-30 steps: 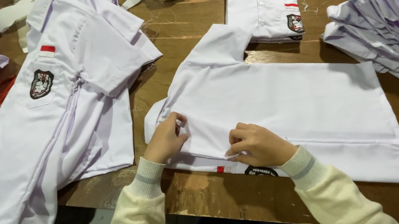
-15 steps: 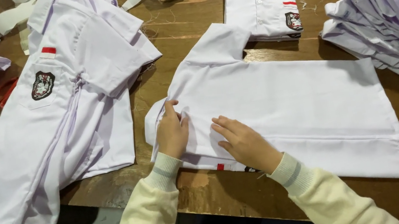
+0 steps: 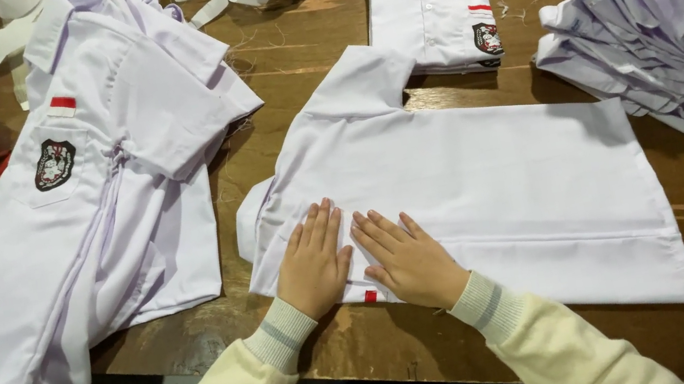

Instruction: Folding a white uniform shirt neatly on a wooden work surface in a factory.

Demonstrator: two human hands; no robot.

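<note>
Your left hand [image 3: 312,263] and right hand [image 3: 410,257] flat, fingers spread, side by side pressing the white shirt [image 3: 500,183] on the worktop [image 3: 369,346], badge shirt [image 3: 69,240] just left, folded shirt [image 3: 435,2] beyond, shirt stack [image 3: 671,40] right.

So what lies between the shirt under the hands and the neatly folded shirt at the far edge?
In the head view, only a narrow strip of bare wooden table separates the flat shirt from the folded shirt.
</note>
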